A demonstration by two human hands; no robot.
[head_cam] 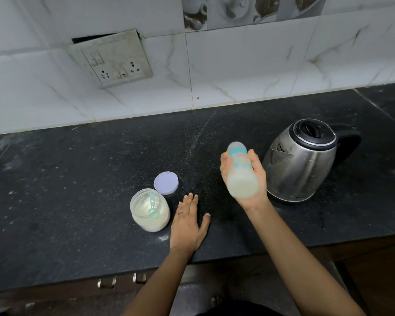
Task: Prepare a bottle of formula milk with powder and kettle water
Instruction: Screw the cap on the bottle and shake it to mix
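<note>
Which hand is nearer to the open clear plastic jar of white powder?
Left. The left hand lies flat on the black counter just right of the jar; the right hand holds the milky baby bottle beside the steel kettle.

The light is dim, even and cool, casting grey-blue over the wall tiles (237, 71). Shadows on the dark counter (78, 179) are soft and faint. Dull highlights smear across the steel kettle (301, 169). The bottle (240, 172) is motion-blurred, its markings smudged. Wide-angle distortion bows tile lines and counter edge toward the frame's sides, where detail softens.
</note>
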